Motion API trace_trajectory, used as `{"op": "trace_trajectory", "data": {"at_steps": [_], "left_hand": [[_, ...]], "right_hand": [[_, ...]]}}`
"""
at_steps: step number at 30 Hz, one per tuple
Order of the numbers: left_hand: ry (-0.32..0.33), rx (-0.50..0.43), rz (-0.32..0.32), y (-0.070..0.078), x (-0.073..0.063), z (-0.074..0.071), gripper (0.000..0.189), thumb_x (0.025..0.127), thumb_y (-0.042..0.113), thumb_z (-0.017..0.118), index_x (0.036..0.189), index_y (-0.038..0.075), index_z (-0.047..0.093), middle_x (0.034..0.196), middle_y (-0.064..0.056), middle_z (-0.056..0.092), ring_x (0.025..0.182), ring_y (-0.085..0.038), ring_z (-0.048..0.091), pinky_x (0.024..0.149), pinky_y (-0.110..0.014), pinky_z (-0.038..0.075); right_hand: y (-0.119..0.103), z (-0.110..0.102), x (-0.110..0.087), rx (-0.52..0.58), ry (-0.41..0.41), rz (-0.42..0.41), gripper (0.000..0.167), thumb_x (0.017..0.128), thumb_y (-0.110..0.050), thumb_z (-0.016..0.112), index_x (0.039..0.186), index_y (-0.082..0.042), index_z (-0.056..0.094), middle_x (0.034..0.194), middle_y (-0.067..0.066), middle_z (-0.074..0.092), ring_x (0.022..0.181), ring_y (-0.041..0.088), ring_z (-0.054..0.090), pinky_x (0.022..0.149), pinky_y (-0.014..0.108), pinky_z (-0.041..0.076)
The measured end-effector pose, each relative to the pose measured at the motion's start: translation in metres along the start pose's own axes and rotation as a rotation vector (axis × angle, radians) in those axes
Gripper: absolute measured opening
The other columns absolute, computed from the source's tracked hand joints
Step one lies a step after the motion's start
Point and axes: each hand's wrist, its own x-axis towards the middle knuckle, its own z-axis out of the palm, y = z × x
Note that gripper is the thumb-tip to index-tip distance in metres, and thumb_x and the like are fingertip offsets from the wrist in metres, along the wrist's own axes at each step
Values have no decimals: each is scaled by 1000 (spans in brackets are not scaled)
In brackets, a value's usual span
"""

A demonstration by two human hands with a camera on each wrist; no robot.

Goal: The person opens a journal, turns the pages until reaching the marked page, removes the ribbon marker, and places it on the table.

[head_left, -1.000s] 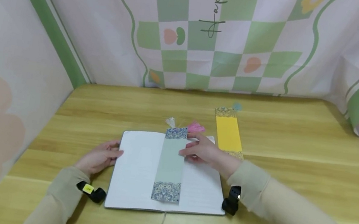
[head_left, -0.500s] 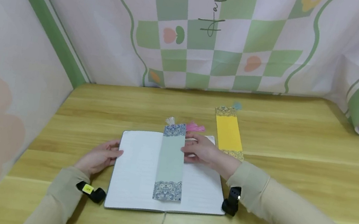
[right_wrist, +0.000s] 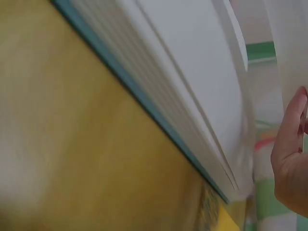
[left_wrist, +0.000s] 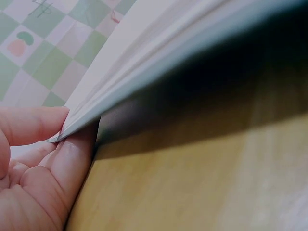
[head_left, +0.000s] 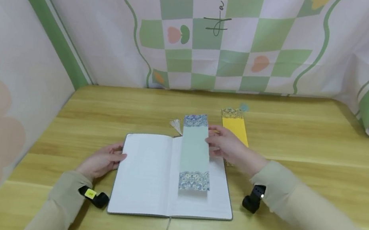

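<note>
An open notebook (head_left: 142,176) with blank-looking pages lies on the table in the head view. My left hand (head_left: 103,159) pinches its left edge; in the left wrist view the thumb (left_wrist: 38,124) is on top and fingers are under the cover. Over the right page, my right hand (head_left: 231,146) holds a pale green bookmark (head_left: 196,149) by its right edge. Blue patterned bands cross both ends of this bookmark, and a shadow below shows it is raised. A white tassel (head_left: 176,125) sticks out past the notebook's top edge; what it hangs from is hidden.
A yellow bookmark (head_left: 236,128) with patterned ends and a blue tassel (head_left: 244,107) lies behind the right hand, partly covered by it. The notebook's ribbon (head_left: 165,228) trails onto the wooden table (head_left: 116,108). Printed cloth (head_left: 204,60) stands along the back and sides.
My right hand has lifted the green bookmark off the middle of the notebook, moving right and away. The pink tassel seen earlier is now hidden in the head view. My left hand stays put.
</note>
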Motion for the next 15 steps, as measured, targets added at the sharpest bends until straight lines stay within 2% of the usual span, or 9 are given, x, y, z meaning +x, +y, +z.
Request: {"op": "trace_trajectory", "data": {"at_steps": [5, 7, 12, 15], "left_hand": [[9, -1, -5, 1, -1, 1, 57, 97, 4, 47, 147, -6, 20, 106, 3, 61, 93, -7, 61, 82, -23, 51], [4, -2, -1, 1, -2, 2, 58, 97, 3, 47, 146, -6, 19, 105, 3, 61, 92, -6, 61, 82, -23, 51], [6, -6, 0, 1, -3, 3, 58, 97, 3, 48, 146, -7, 19, 103, 4, 61, 91, -6, 61, 81, -22, 51], [18, -9, -9, 2, -2, 3, 57, 97, 3, 49, 146, -6, 21, 104, 3, 61, 91, -6, 61, 80, -23, 51]], "right_hand": [[-13, -32, -5, -19, 33, -86, 59, 96, -3, 42, 148, 0, 15, 105, 7, 52, 89, 13, 54, 79, 27, 52], [-19, -46, -6, -34, 56, -95, 59, 96, -4, 40, 149, 0, 13, 102, 4, 48, 88, 11, 51, 79, 26, 50], [-32, -81, -11, -122, 97, -98, 61, 98, -7, 39, 150, -2, 7, 102, 0, 45, 91, 9, 49, 85, 28, 48], [-39, -100, -13, -215, 131, -95, 62, 99, -7, 40, 150, -1, 7, 106, 0, 46, 90, 7, 49, 86, 30, 50]]}}
